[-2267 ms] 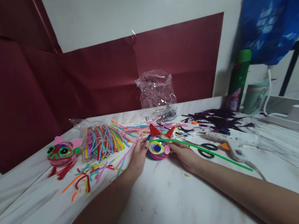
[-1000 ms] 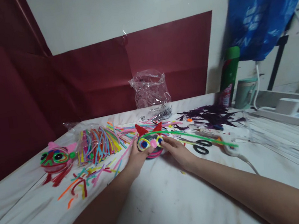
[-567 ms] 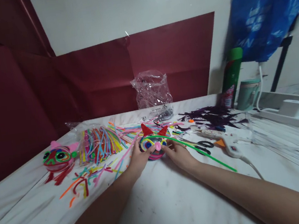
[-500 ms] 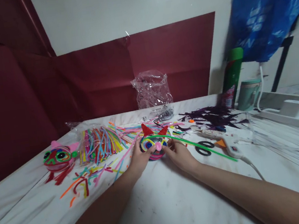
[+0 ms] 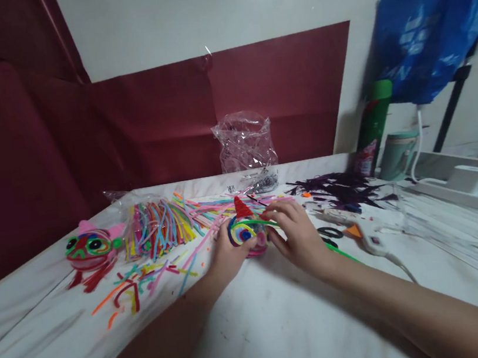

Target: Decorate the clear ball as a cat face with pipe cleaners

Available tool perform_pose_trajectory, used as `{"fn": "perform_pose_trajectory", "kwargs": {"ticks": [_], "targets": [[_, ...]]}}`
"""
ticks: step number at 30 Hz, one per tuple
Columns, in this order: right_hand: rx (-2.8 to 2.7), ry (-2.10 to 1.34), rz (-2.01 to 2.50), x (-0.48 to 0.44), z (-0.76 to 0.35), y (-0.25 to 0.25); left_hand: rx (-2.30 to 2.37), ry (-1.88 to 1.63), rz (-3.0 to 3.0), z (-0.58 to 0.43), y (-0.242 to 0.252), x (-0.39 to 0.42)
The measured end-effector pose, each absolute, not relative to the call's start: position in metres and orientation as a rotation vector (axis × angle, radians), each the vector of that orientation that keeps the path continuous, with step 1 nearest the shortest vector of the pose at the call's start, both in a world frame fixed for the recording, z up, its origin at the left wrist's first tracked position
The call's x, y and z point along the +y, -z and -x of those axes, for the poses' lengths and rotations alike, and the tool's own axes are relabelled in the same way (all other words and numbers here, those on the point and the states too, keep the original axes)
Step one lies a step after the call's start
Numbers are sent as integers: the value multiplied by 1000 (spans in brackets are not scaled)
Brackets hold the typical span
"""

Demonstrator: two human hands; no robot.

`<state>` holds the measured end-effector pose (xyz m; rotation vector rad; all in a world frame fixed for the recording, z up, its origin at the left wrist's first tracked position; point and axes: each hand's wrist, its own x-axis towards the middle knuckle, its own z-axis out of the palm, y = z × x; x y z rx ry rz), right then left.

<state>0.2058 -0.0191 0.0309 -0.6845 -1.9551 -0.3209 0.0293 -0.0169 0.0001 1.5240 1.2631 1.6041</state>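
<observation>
A round craft face (image 5: 244,235) with a red pointed ear, yellow and blue eye rings and a pink lower edge is upright in front of me. My left hand (image 5: 227,256) is closed on its left side, the thumb across its front. At its right side, my right hand (image 5: 295,235) has its fingers bent around a long green pipe cleaner (image 5: 344,254). This strip arches over the top of the eye and comes out past the right wrist. The right part of the face is hidden behind my right fingers.
A finished-looking craft face (image 5: 89,250) stands at the left. Bundled pipe cleaners (image 5: 157,229) and cut scraps (image 5: 130,292) lie nearby. Scissors (image 5: 330,232), a glue gun (image 5: 371,241) with its cord and dark purple strips (image 5: 338,189) are at the right. A clear bag (image 5: 245,142) stands behind.
My right hand has risen over the face's right side, onto the green pipe cleaner, covering the right eye and ear. My left hand keeps its hold.
</observation>
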Motion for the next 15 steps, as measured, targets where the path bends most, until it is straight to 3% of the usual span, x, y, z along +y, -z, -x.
{"fn": "perform_pose_trajectory", "kwargs": {"ticks": [6,15], "targets": [[-2124,304,902,-7,-212,-25,1240,-1604,-1545,-34,0,-20],[-2222,227,834,-12,-208,-21,1318,-1618,-1573,-33,1,-19]]}}
